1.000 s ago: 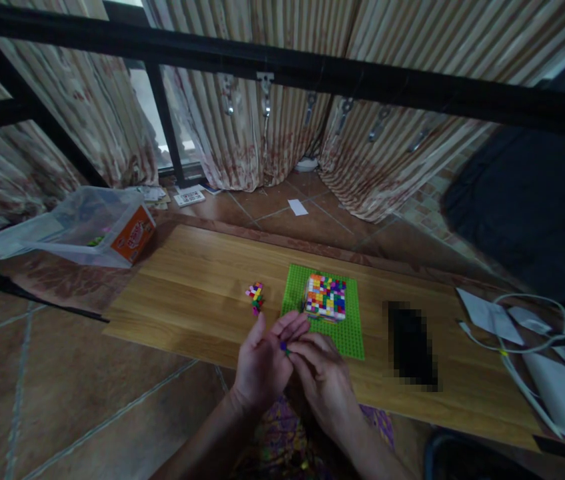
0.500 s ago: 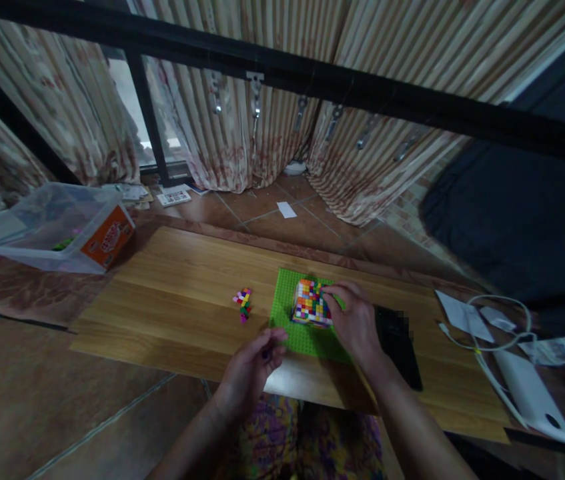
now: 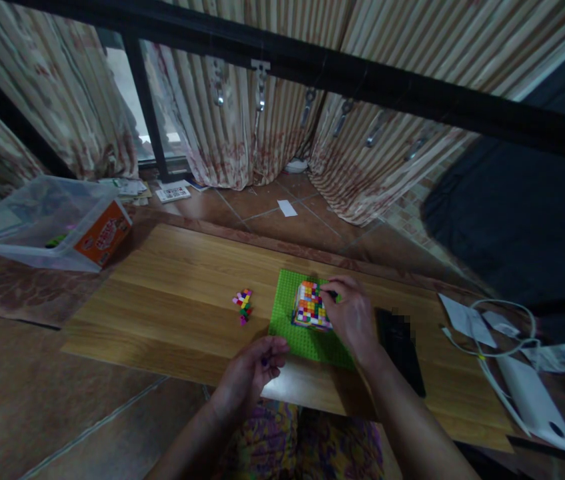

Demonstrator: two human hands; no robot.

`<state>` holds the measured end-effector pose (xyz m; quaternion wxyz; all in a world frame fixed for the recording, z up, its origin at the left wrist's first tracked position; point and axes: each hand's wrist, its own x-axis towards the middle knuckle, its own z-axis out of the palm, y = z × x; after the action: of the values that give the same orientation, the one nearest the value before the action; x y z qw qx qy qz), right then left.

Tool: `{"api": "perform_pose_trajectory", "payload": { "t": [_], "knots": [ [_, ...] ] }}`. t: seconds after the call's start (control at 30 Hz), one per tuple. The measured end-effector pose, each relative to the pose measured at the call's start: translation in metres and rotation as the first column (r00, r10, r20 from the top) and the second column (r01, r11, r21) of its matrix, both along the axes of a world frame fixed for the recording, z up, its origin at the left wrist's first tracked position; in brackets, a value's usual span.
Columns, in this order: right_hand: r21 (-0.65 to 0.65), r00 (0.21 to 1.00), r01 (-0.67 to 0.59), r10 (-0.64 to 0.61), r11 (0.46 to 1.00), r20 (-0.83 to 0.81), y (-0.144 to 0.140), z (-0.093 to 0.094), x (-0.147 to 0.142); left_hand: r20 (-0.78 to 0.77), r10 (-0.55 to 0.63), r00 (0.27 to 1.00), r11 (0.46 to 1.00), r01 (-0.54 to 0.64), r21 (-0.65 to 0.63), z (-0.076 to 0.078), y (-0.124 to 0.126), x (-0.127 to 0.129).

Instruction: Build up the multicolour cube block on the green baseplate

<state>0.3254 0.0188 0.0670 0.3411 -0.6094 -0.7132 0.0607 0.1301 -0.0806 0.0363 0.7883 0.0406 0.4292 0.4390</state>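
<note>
A block of multicoloured toy bricks (image 3: 311, 307) is built up on a green studded baseplate (image 3: 285, 330). My right hand (image 3: 352, 317) is at the block's upper right corner with thumb and fingers pinched together. Whatever is between those fingertips is too small and dark to name. Nearer to me, my left hand (image 3: 252, 370) hovers by the plate's lower left corner, palm turned up and fingers curled round a small dark purple brick (image 3: 265, 362). Left of the plate lies a little heap of loose coloured bricks (image 3: 245, 305) on the wooden table (image 3: 177, 300).
Right of the baseplate lies a black flat device (image 3: 399, 350). Papers, a looped white cable (image 3: 502, 303) and a white power bank-like box (image 3: 537, 400) are at the table's right end. A clear plastic bin (image 3: 62, 213) with an orange label stands at the left.
My right hand has shifted slightly along the block's right side, its fingertips still pinched. The left hand has dropped a little. The camera view has moved slightly.
</note>
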Motion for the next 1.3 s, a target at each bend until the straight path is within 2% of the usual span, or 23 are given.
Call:
{"api": "perform_pose_trajectory", "payload": {
  "t": [0.2,0.43,0.83,1.07,1.17,1.3],
  "knots": [
    [-0.137,0.952,-0.006,-0.037,0.991,-0.303,0.004,-0.011,0.01,0.01,0.014,1.0,1.0,-0.014,0.003,0.001,-0.001,-0.001],
    [-0.249,0.854,0.034,-0.157,0.968,-0.496,0.007,-0.026,0.013,0.016,0.024,1.0,1.0,-0.024,-0.016,0.003,0.0,-0.002],
    [-0.252,0.895,-0.011,-0.103,0.968,-0.434,0.006,-0.019,0.003,0.013,0.017,1.0,1.0,-0.016,-0.013,-0.001,0.003,-0.002],
    [-0.219,0.925,0.009,-0.091,0.976,-0.37,0.007,-0.021,-0.001,0.028,0.012,1.0,1.0,-0.011,-0.029,-0.001,0.004,-0.001],
    [-0.228,0.926,0.006,-0.091,0.974,-0.365,0.01,-0.023,-0.001,0.056,0.013,0.998,0.999,-0.011,-0.034,0.003,0.007,0.0],
    [-0.199,0.942,-0.006,-0.062,0.98,-0.331,0.006,-0.016,0.001,0.186,0.035,0.982,0.999,-0.034,-0.009,0.017,0.011,-0.001]
  ]
}}
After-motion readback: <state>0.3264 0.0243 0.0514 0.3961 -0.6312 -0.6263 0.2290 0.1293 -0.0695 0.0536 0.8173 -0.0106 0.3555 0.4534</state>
